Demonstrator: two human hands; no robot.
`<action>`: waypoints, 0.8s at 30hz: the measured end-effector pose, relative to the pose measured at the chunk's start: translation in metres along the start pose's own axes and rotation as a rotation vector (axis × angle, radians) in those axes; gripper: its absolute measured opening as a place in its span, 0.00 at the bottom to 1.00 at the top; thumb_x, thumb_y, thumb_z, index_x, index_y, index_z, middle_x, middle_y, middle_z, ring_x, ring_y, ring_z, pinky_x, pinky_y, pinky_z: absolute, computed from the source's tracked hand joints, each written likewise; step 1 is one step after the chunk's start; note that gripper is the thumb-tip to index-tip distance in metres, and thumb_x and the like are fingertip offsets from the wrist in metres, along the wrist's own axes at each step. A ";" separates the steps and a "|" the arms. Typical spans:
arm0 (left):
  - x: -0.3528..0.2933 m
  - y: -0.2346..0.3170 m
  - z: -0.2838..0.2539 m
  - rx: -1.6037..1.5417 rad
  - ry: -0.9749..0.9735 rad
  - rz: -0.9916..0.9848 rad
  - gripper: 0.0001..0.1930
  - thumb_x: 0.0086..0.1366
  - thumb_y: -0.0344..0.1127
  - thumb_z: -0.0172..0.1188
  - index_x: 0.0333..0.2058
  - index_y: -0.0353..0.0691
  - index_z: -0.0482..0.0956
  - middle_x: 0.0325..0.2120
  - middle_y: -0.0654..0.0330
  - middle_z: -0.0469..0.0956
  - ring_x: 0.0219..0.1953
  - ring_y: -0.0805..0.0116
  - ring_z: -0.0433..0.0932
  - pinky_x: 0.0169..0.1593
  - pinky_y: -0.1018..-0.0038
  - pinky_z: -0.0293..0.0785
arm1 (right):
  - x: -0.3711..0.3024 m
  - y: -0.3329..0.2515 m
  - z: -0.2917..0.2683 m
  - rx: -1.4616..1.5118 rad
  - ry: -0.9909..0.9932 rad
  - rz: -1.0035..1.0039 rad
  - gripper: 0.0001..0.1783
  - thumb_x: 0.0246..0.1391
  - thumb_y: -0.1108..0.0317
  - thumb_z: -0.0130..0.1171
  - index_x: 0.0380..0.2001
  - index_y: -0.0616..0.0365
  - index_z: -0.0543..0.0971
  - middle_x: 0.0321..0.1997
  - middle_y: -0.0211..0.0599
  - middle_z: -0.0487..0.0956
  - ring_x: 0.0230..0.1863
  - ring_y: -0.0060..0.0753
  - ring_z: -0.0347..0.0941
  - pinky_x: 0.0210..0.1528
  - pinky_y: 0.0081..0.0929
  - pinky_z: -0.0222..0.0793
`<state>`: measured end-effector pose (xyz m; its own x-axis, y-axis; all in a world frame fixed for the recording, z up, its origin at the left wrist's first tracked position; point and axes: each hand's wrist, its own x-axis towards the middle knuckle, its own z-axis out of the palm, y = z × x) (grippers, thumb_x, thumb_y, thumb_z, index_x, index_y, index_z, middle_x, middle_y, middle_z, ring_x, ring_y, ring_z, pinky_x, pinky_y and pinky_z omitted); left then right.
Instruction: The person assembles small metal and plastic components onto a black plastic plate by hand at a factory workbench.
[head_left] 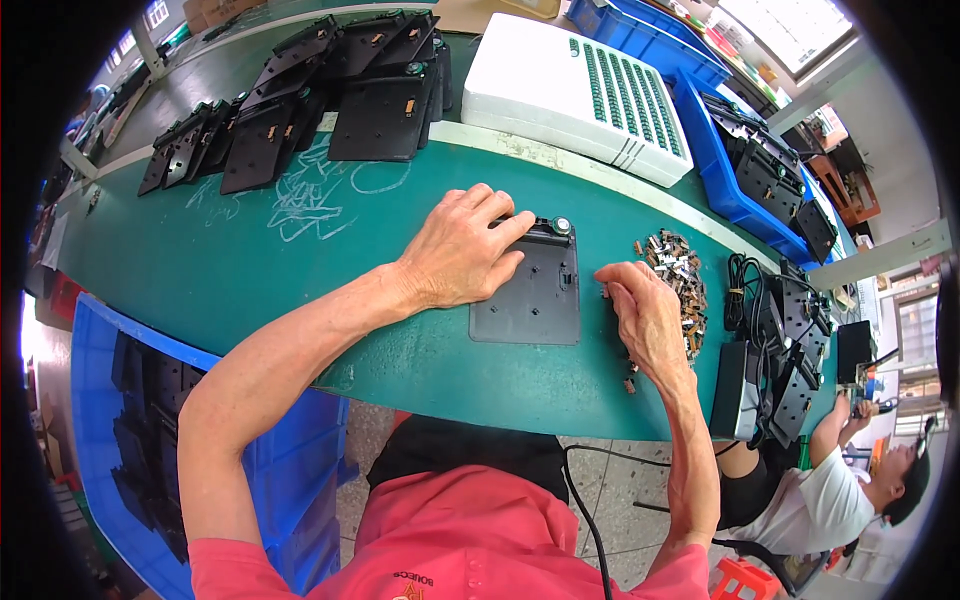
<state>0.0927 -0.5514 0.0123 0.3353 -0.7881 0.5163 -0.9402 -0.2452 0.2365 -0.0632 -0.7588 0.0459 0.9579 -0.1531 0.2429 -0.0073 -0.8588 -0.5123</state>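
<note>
Here the black panel (525, 320) is lying flat on the green tabletop (420, 375), right in front of the wearer, and the two hands are working apart. The left hand (460, 250) is resting over its upper left side, fingers bent, thumb on the face; how firmly it is gripping, I cannot tell. The right hand (645, 310) is hovering beside the pile of small parts (682, 265), fingertips drawn together, and whether they are pinching one is hard to see. Progress, then: this panel is already carrying a round green part (562, 226) at its corner but is showing no copper-coloured piece, so it is looking part-done. The stacked panels (375, 130) beyond are bearing such pieces, seemingly further along, and plenty of loose parts are waiting. As for writing, small dark lettering is showing on the red shirt (470, 530), while pale scribbles (310, 195) are marking the tabletop without forming clear words.
</note>
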 end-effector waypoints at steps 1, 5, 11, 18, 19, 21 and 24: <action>0.000 0.000 0.000 -0.003 0.001 0.001 0.22 0.55 0.34 0.65 0.49 0.35 0.77 0.39 0.54 0.73 0.44 0.58 0.73 0.49 0.63 0.70 | 0.000 0.001 -0.001 -0.001 0.001 0.000 0.09 0.57 0.79 0.52 0.38 0.60 0.79 0.30 0.45 0.76 0.31 0.45 0.76 0.35 0.37 0.71; 0.002 0.001 0.000 -0.008 0.000 0.005 0.21 0.55 0.34 0.65 0.49 0.35 0.77 0.39 0.54 0.73 0.44 0.58 0.72 0.48 0.63 0.70 | -0.002 -0.003 -0.007 0.120 -0.023 0.117 0.06 0.55 0.79 0.54 0.36 0.63 0.77 0.31 0.47 0.77 0.29 0.45 0.76 0.33 0.37 0.70; 0.001 0.000 0.000 -0.009 0.001 0.007 0.22 0.55 0.33 0.65 0.49 0.35 0.77 0.39 0.54 0.73 0.43 0.58 0.72 0.48 0.63 0.70 | -0.011 0.000 -0.010 0.103 -0.022 0.104 0.07 0.49 0.80 0.60 0.34 0.65 0.76 0.30 0.45 0.78 0.28 0.41 0.77 0.32 0.33 0.72; 0.001 0.000 0.000 0.001 -0.001 0.010 0.22 0.55 0.33 0.65 0.49 0.35 0.77 0.39 0.54 0.73 0.43 0.58 0.73 0.47 0.63 0.70 | -0.017 0.001 -0.012 0.091 -0.069 0.149 0.11 0.45 0.79 0.66 0.33 0.66 0.76 0.32 0.44 0.78 0.31 0.37 0.78 0.34 0.31 0.75; 0.001 0.000 0.000 -0.002 -0.001 0.008 0.22 0.55 0.33 0.65 0.49 0.35 0.77 0.39 0.54 0.73 0.43 0.58 0.73 0.47 0.63 0.70 | -0.017 -0.001 -0.013 0.090 -0.068 0.149 0.11 0.45 0.79 0.66 0.33 0.66 0.76 0.32 0.44 0.78 0.31 0.37 0.78 0.34 0.31 0.75; 0.002 0.001 0.000 -0.007 -0.001 0.008 0.22 0.55 0.33 0.65 0.49 0.35 0.77 0.39 0.54 0.74 0.43 0.58 0.73 0.47 0.63 0.70 | -0.018 -0.003 -0.014 0.065 -0.056 0.136 0.11 0.45 0.79 0.66 0.34 0.65 0.78 0.32 0.44 0.78 0.32 0.38 0.79 0.34 0.32 0.75; 0.000 0.000 -0.001 -0.001 -0.003 0.006 0.22 0.55 0.33 0.65 0.49 0.35 0.77 0.39 0.54 0.74 0.43 0.58 0.73 0.47 0.63 0.70 | -0.017 -0.007 -0.012 0.141 -0.046 0.193 0.12 0.46 0.77 0.66 0.36 0.65 0.79 0.32 0.45 0.78 0.32 0.41 0.79 0.35 0.34 0.74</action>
<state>0.0925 -0.5511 0.0133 0.3298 -0.7911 0.5151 -0.9420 -0.2402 0.2343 -0.0826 -0.7563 0.0551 0.9548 -0.2822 0.0935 -0.1540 -0.7385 -0.6564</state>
